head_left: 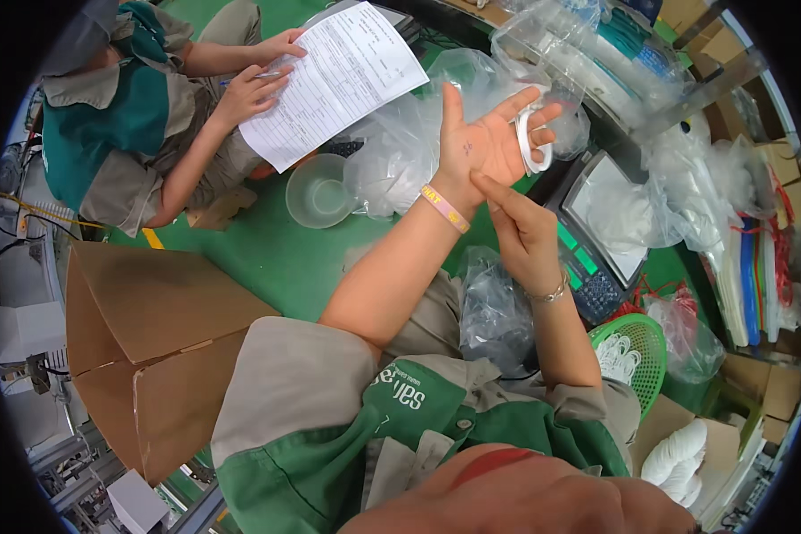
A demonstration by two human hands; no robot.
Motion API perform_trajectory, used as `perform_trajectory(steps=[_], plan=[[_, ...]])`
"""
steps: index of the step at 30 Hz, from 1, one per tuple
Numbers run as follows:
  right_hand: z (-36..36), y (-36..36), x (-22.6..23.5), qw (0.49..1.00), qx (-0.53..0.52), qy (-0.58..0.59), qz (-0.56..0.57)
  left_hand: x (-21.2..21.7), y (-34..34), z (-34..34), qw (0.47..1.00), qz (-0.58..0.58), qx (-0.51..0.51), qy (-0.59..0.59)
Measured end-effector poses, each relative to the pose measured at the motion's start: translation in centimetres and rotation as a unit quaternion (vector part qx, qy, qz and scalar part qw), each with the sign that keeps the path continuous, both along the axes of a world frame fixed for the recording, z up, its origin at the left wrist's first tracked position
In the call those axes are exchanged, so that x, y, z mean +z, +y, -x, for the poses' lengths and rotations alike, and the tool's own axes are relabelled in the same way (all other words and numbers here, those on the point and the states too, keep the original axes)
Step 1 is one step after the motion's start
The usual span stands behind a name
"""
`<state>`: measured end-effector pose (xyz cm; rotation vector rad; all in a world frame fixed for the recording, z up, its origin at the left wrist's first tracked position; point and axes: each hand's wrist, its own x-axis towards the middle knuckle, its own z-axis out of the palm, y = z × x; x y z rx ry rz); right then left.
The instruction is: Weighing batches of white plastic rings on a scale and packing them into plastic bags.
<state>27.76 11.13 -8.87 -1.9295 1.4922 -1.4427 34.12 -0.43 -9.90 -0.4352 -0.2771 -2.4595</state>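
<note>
My left hand [489, 147] is raised palm up, thumb and forefinger spread apart. A white cord loop [523, 141] hangs at its other fingers, which bend around it. Small dark pen marks show on the palm, and a pink wristband [445, 208] circles the wrist. My right hand [527, 233] reaches across, its index fingertip against the heel of the left palm. Its other fingers are folded, with nothing visible in them. Across from me a person's hands [262, 84] hold a printed sheet [338, 80] and a pen.
A digital scale [587, 258] stands right of my hands, under plastic bags [632, 200]. Near my right elbow sits a green basket [654, 351] with white coiled cords [618, 358]. A cardboard box [165, 329] stands at my left. A translucent tub [319, 191] lies beyond my forearm.
</note>
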Motion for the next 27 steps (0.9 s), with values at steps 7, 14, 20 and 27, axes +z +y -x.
perform_trajectory(steps=[7, 14, 20, 27], plan=[[1.0, -1.4, 0.5, 0.995, -0.082, 0.006, 0.049, 0.1, -0.3, 0.0, 1.000, 0.001, 0.023, -0.014], [1.0, -1.1, 0.7, 0.997, -0.044, 0.028, 0.048, -0.1, -0.8, 0.0, 1.000, 0.000, 0.019, -0.004], [0.2, -0.7, 0.3, 0.999, 0.021, 0.029, -0.031, -0.5, -0.8, 0.0, 1.000, -0.001, 0.001, 0.030], [2.9, -0.6, 0.3, 0.993, -0.093, -0.045, -0.057, -0.4, -0.8, 0.1, 1.000, -0.002, 0.008, 0.015]])
